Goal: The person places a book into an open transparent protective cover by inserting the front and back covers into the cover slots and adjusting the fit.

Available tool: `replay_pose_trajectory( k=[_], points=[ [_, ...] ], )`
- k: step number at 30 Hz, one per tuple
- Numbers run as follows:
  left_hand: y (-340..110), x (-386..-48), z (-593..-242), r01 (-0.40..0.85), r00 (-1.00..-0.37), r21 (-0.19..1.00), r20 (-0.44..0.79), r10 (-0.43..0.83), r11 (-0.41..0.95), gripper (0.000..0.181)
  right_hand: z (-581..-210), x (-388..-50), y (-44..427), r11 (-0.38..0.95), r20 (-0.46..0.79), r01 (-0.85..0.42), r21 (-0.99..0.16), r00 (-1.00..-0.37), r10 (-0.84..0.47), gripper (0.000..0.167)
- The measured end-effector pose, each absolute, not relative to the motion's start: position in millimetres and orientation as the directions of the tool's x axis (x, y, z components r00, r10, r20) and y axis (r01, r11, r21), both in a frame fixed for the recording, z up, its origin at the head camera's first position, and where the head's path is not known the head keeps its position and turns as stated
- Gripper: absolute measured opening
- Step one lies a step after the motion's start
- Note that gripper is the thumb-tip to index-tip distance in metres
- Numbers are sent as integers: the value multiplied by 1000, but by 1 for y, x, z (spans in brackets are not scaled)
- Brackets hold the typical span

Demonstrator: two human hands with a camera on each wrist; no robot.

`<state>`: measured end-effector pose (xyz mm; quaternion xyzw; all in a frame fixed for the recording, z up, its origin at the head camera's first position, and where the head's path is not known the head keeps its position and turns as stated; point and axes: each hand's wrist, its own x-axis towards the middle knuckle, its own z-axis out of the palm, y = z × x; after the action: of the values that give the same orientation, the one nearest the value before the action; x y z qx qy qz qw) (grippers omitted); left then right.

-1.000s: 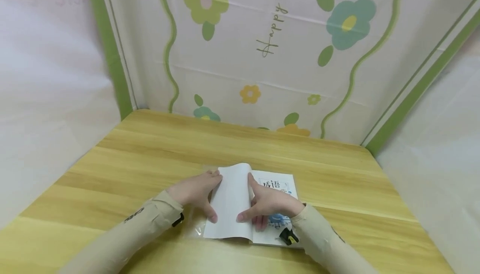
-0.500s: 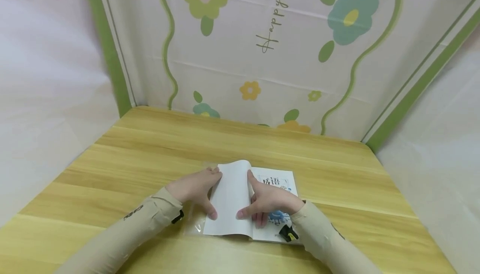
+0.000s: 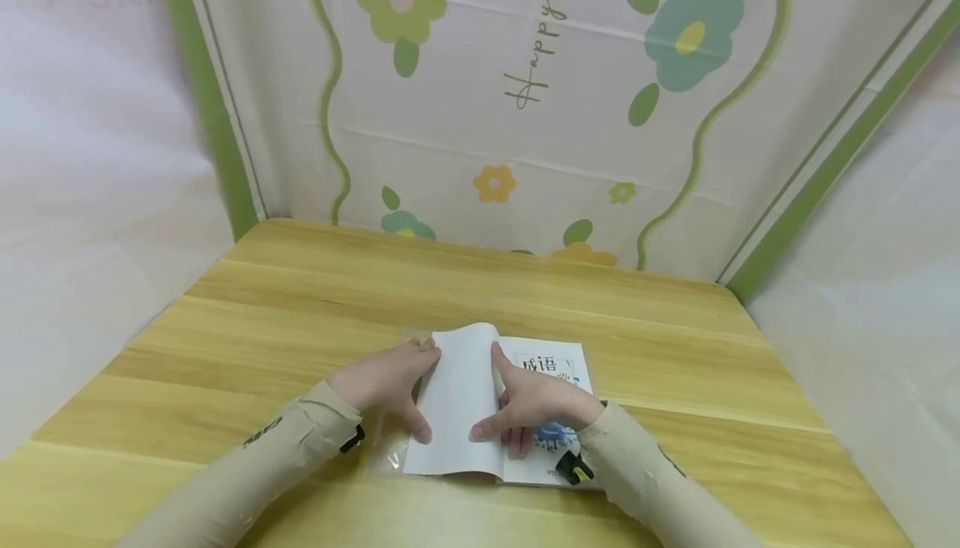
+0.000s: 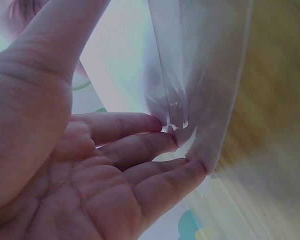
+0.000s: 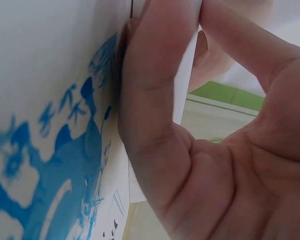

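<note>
A book (image 3: 543, 465) with printed characters and a blue picture lies on the table. Its blank white leaf (image 3: 454, 398) is turned over to the left and bulges near the fold. Along the leaf's left side lies a clear plastic sleeve (image 4: 210, 90). My left hand (image 3: 390, 381) spreads over that edge, its thumb on the leaf; in the left wrist view its fairly straight fingers touch the plastic. My right hand (image 3: 536, 402) pinches the leaf near the fold, thumb on top and curled fingers beside the printed page (image 5: 55, 165). Part of the print is hidden by this hand.
The wooden table (image 3: 420, 281) extends around the book on all sides. A white flower-patterned cloth (image 3: 450, 115) hangs behind its far edge, with more pale cloth at both sides. A small black wrist camera (image 3: 575, 467) sits over the book's lower right.
Both hands and the book keep nearly the same places. The head view shifts slightly, moving the whole scene a little in the picture.
</note>
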<state>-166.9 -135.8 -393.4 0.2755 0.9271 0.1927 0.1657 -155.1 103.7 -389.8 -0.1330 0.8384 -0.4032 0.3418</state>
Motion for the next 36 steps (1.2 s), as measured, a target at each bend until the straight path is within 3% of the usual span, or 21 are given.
replay_pose_trajectory(
  k=[36],
  points=[
    [-136,-167,-398,463,-798,423,-184,574,779,118,-391,-153,102,655,-453,32,-755,-748,-486,132]
  ],
)
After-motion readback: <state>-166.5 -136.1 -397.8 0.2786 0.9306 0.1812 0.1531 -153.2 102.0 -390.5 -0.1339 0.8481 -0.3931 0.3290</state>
